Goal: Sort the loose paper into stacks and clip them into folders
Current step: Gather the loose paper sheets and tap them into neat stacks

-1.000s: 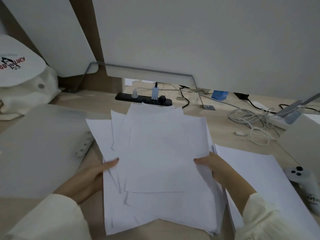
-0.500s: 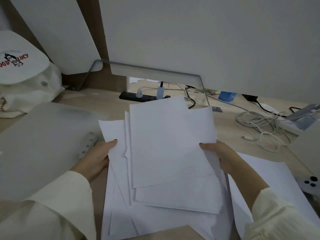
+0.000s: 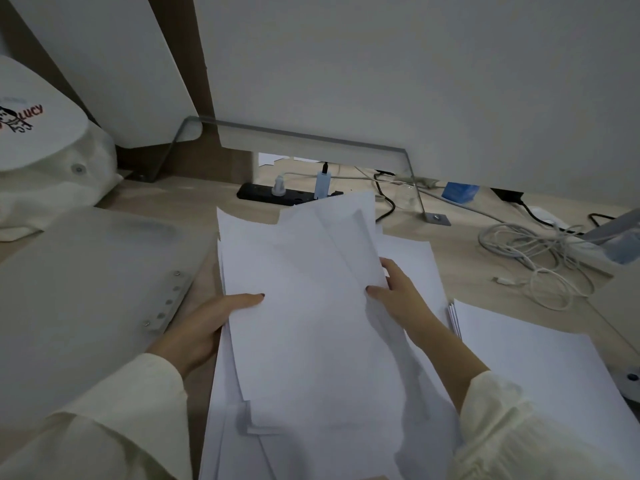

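**Inspector:** Status of the loose paper?

**Assessor:** The loose paper (image 3: 304, 306) lies in an untidy, fanned pile at the centre of the worktop (image 3: 460, 258), sheets skewed against one another with edges out of line. The upper sheets are lifted at the far end; the lower ones lie flat.

**Inspector:** Hands?

**Assessor:** The left hand (image 3: 207, 323) has its grip closed on the pile's left edge, thumb on top of the sheets and fingers hidden beneath. The right hand (image 3: 398, 296) grips the right edge of the raised sheets, thumb pressed on the top face and fingers curled behind. Both hold paper only.

**Inspector:** Anything already sorted?

**Assessor:** One squared stack (image 3: 540, 368) sits to the right, just beside the loose pile, with its edges aligned. It appears a finished stack, though unclipped.

**Inspector:** And the folders?

**Assessor:** A translucent folder (image 3: 86, 289) lies closed on the left, its riveted clip strip (image 3: 166, 299) facing the pile. No paper can be seen inside it. Whether more folders lie beneath it cannot be told.

**Inspector:** Progress, in your judgement?

**Assessor:** Early. One stack formed; the central pile remains to be squared and divided, and no clipping into folders has been done.

**Inspector:** Hazards?

**Assessor:** The tangled cable (image 3: 533, 261) lies near the far right; sheets sliding that way could snag.
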Demonstrator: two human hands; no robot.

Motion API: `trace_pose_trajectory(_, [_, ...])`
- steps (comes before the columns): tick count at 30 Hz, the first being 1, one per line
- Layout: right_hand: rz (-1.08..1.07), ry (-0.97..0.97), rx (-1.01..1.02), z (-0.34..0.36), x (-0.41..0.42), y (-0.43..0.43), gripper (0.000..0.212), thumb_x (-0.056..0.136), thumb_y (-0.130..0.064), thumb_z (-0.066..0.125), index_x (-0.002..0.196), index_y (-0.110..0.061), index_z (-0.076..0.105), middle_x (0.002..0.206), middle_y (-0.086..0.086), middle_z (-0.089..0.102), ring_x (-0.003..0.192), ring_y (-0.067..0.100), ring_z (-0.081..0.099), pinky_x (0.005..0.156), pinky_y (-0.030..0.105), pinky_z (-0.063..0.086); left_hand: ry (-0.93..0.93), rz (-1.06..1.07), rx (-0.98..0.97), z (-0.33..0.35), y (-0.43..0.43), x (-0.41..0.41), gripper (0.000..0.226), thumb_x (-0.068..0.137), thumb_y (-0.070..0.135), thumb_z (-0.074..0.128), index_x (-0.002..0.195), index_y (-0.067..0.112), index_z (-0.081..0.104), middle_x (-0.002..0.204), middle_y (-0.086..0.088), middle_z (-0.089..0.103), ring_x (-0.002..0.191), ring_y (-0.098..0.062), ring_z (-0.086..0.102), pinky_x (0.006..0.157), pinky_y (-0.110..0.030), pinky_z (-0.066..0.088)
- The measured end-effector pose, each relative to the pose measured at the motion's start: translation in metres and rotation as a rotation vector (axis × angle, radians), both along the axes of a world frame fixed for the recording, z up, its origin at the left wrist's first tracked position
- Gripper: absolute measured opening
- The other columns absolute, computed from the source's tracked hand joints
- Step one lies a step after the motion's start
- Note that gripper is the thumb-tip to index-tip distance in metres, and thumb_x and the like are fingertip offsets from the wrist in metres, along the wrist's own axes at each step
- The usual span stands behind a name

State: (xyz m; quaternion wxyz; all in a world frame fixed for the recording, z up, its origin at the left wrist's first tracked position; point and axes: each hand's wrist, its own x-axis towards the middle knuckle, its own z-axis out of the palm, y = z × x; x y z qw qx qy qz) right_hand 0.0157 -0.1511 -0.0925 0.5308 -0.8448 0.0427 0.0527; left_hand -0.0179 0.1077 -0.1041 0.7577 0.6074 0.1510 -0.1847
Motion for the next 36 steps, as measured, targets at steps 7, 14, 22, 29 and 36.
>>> trace_pose_trajectory(7, [-0.042, 0.191, 0.314, -0.004, -0.009, -0.016, 0.07, 0.08, -0.04, 0.066, 0.14, -0.024, 0.035, 0.14, -0.01, 0.042, 0.13, 0.017, 0.04, 0.111, 0.034, 0.029, -0.144, 0.072, -0.046, 0.012, -0.003, -0.006, 0.041, 0.074, 0.015, 0.072, 0.115, 0.011, 0.063, 0.114, -0.008, 0.069, 0.103, -0.027, 0.066, 0.094, -0.041, 0.05])
trace_pose_trajectory(14, [0.144, 0.106, 0.501, 0.038, -0.027, -0.032, 0.043, 0.08, -0.034, 0.062, 0.121, -0.022, 0.057, 0.115, -0.001, 0.069, 0.108, 0.023, 0.064, 0.099, 0.04, 0.048, -0.394, 0.051, -0.074, 0.065, -0.008, -0.018, 0.063, 0.054, 0.026, 0.086, 0.112, 0.015, 0.064, 0.101, -0.002, 0.074, 0.092, -0.021, 0.07, 0.066, -0.027, 0.059])
trace_pose_trajectory(22, [0.223, -0.209, 0.569, 0.125, -0.045, -0.038, 0.041, 0.069, -0.02, 0.066, 0.11, -0.019, 0.064, 0.104, -0.006, 0.072, 0.096, 0.01, 0.068, 0.082, 0.022, 0.055, -0.648, 0.008, -0.083, 0.137, -0.021, -0.021, 0.039, 0.058, 0.013, 0.075, 0.095, 0.018, 0.064, 0.075, 0.01, 0.075, 0.072, -0.006, 0.071, 0.058, -0.018, 0.055])
trace_pose_trajectory(29, [0.222, -0.285, 0.57, 0.138, -0.058, -0.039, 0.03, 0.074, -0.015, 0.063, 0.104, -0.017, 0.066, 0.096, -0.006, 0.074, 0.092, 0.01, 0.069, 0.075, 0.021, 0.056, -0.725, -0.067, -0.013, 0.151, -0.03, -0.02, 0.052, 0.046, 0.021, 0.085, 0.094, 0.021, 0.065, 0.079, 0.011, 0.075, 0.072, -0.005, 0.07, 0.059, -0.017, 0.055])
trace_pose_trajectory(36, [0.169, -0.283, 0.656, 0.134, -0.064, -0.04, 0.031, 0.071, -0.022, 0.065, 0.102, -0.018, 0.066, 0.092, -0.006, 0.075, 0.084, 0.01, 0.071, 0.068, 0.021, 0.056, -0.737, -0.052, -0.061, 0.133, -0.025, -0.025, 0.072, 0.03, 0.048, 0.088, 0.095, 0.028, 0.068, 0.097, 0.009, 0.075, 0.087, -0.009, 0.071, 0.066, -0.021, 0.057])
